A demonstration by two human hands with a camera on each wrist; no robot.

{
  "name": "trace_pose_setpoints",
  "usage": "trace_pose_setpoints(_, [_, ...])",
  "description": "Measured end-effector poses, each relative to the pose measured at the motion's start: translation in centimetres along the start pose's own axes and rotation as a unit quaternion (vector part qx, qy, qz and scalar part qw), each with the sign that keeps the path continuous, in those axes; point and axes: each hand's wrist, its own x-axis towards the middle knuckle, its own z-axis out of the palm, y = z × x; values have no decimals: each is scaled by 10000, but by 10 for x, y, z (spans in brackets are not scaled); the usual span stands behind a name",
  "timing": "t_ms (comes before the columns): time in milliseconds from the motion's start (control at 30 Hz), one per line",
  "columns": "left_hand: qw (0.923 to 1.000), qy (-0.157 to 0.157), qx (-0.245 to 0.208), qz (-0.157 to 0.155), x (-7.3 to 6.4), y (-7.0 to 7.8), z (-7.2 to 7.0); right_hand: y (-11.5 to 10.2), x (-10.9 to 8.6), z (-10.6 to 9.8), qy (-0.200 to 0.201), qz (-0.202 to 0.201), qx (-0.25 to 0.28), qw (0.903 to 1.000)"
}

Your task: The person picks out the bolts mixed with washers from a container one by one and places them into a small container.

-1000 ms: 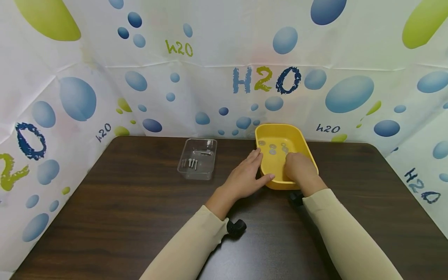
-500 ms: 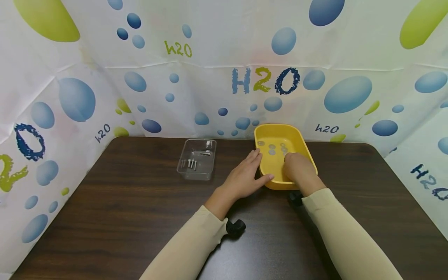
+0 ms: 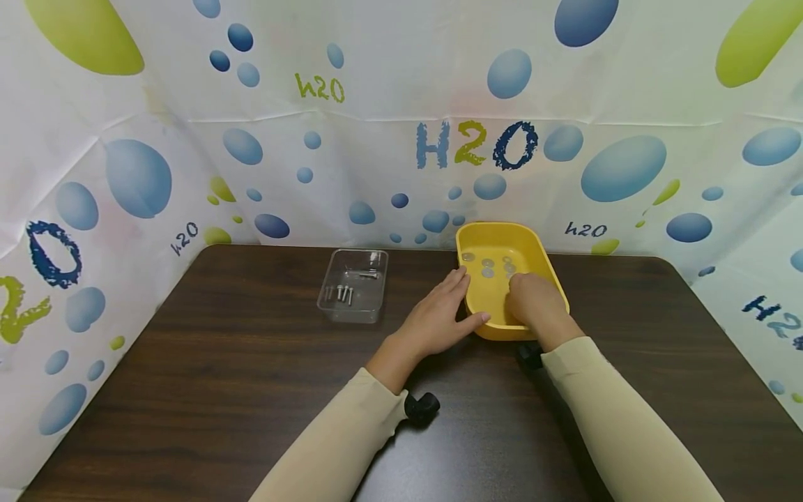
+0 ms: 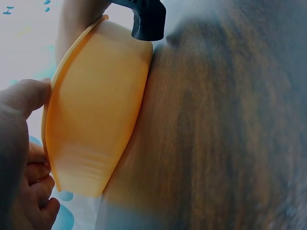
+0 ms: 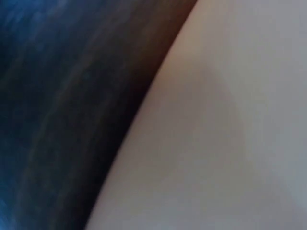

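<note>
A yellow tray [image 3: 495,305] holds several small flat grey discs [image 3: 487,268] on its floor; whether they are coins or washers is too small to tell. My left hand [image 3: 437,314] rests on the tray's left rim, fingers extended and thumb at the near corner. In the left wrist view, the thumb touches the rim above the tray's outer wall [image 4: 96,105]. My right hand [image 3: 536,303] reaches down inside the tray's near right part. Its fingertips are hidden behind the back of the hand, so anything between them cannot be seen. The right wrist view is a blur.
A clear plastic box [image 3: 354,314] with several metal bolts [image 3: 345,293] stands on the dark wooden table [image 3: 238,376], left of the tray. A white printed sheet [image 3: 389,84] hangs behind the table. Black wrist cameras [image 3: 422,408] sit under the sleeves.
The right hand has shifted very slightly within the tray. The left hand, the tray and the clear box keep their places.
</note>
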Motion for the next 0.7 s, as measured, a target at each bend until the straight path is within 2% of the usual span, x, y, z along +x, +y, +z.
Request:
trace_pose_setpoints(233, [10000, 6, 15, 71, -1, -1, 0, 0, 0, -1, 125, -89, -144, 9998])
trace_pose_setpoints(500, [9986, -6, 522, 122, -1, 1, -1, 1, 0, 2, 311, -190, -299, 9989])
trace_pose_setpoints(700, [9985, -52, 544, 91, -1, 2, -2, 1, 1, 3, 350, -158, -196, 9991])
